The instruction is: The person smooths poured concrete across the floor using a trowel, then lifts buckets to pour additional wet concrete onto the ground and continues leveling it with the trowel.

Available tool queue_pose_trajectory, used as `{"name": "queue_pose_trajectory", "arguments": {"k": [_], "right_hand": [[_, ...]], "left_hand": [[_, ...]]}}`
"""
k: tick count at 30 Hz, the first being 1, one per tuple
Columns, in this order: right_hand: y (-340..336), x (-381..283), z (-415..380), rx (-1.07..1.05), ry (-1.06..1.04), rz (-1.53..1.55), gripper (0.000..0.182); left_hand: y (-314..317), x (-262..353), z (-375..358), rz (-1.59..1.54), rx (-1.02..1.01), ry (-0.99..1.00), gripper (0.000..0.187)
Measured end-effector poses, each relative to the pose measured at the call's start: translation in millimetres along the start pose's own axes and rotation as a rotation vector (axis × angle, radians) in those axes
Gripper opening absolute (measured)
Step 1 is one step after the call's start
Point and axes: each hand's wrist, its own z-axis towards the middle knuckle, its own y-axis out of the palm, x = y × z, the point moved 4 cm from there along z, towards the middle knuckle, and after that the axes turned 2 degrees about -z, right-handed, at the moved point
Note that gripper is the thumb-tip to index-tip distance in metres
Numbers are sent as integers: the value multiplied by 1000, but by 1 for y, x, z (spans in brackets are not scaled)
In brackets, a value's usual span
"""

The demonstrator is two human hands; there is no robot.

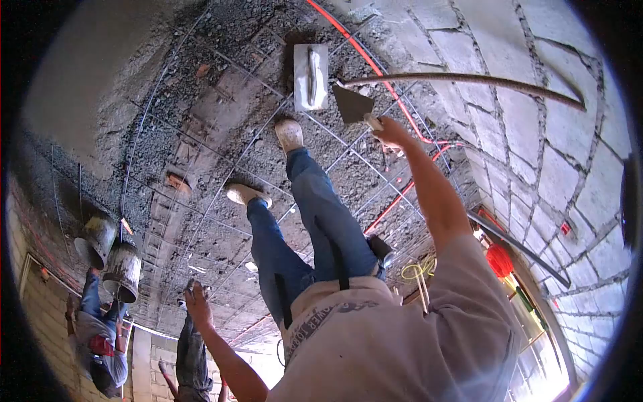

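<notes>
My right hand (393, 134) is closed round the handle of a pointed trowel (353, 105), whose flat grey blade points up and left. Just left of the blade, a rectangular metal float (301, 79) with a grip on top lies near my foot. My left hand (198, 307) hangs low at the left, its fingers bent round something small and dark that I cannot make out. Below the float are my two light, dirty shoes (289, 135), standing on rubble crossed by a wire mesh (348, 145).
A block wall (522, 60) rises at the right, with a bent bar (469, 78) reaching towards the trowel. Red conduit (365, 53) runs over the rubble. Smooth wet concrete (87, 87) lies upper left. Two buckets (122, 268) and two other people (100, 335) are lower left.
</notes>
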Motion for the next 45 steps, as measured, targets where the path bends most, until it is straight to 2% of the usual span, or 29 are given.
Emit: {"name": "queue_pose_trajectory", "arguments": {"k": [3, 4, 5, 7, 8, 11, 12, 13, 14, 15, 16, 17, 18, 19, 23, 24, 26, 27, 29, 31, 32, 33, 35, 37, 39, 41, 42, 44, 45], "right_hand": [[-32, -19, 47, 139, -89, -136, 36], [-45, -28, 62, 186, -135, -166, 37], [-59, -39, 77, 231, -186, -194, 37], [-81, -53, 114, 230, -46, -368, 40], [-91, -60, 133, 210, -57, -413, 43], [-107, -58, 198, 244, 66, -535, 48], [-110, -53, 222, 291, -6, -530, 47], [-107, -49, 247, 321, -87, -512, 46], [-104, -60, 251, 339, -243, -498, 45], [-100, -41, 283, 325, -197, -507, 42], [-95, -52, 285, 348, -155, -527, 39], [-90, -43, 298, 358, -141, -496, 37], [-80, -49, 296, 431, -220, -544, 37], [-73, -26, 317, 449, -188, -464, 43], [-47, 28, 362, 424, -241, -492, 46], [-40, 26, 362, 413, -251, -498, 46], [-35, 14, 349, 606, -265, -514, 42], [-24, 1, 340, 598, -273, -523, 42], [5, -50, 311, 583, -461, -310, 37], [70, -52, 329, 382, -422, -240, 36], [109, -75, 316, 268, -712, -468, 30], [157, -87, 318, 62, -702, -77, 25], [216, -187, 258, -70, -477, 43, 26], [291, -234, 255, -115, -559, 69, 32], [367, -266, 266, -179, -801, 101, 39], [397, -324, 246, -385, -174, 370, 39], [411, -347, 244, -366, -168, 362, 39], [444, -367, 251, -325, -13, 628, 35], [455, -373, 259, -309, -11, 607, 35]], "left_hand": [[24, 67, -3, 118, -9, 106, 53], [28, 42, 13, 40, -29, 129, 49], [35, 48, 13, 35, -20, 122, 49], [50, 56, 9, 296, -11, 83, 45], [58, 53, 7, 152, -20, 113, 42], [64, -12, 24, 111, -30, 11, 40], [66, -21, 23, 173, -15, -43, 39], [68, -37, 21, 140, -2, -14, 38], [73, -30, 19, 194, -17, -121, 39], [78, -25, 16, 238, -33, -227, 39], [78, -45, 17, 268, -17, -175, 40], [82, -53, 17, 214, 23, -222, 41], [85, -57, 18, 229, 11, -246, 42], [87, -61, 20, 247, -7, -266, 43], [102, -40, 28, 197, -22, -306, 43], [101, -54, 32, 225, -51, -226, 40], [109, -57, 41, 147, -29, -215, 40], [114, -54, 46, 76, -16, -194, 40], [127, -38, 60, 75, 5, -200, 39], [143, -21, 74, -13, 1, -152, 39], [151, -11, 80, -41, -31, -113, 39], [157, -3, 85, -67, -65, -74, 40], [164, -5, 94, -21, -98, -62, 43], [164, -20, 103, -79, -120, -81, 42], [158, -46, 114, -131, -123, -145, 42], [155, -85, 130, -185, -139, -201, 42], [157, -114, 141, -247, -122, -224, 42], [159, -158, 161, -313, -93, -254, 42], [163, -179, 174, -334, -110, -255, 42]]}}
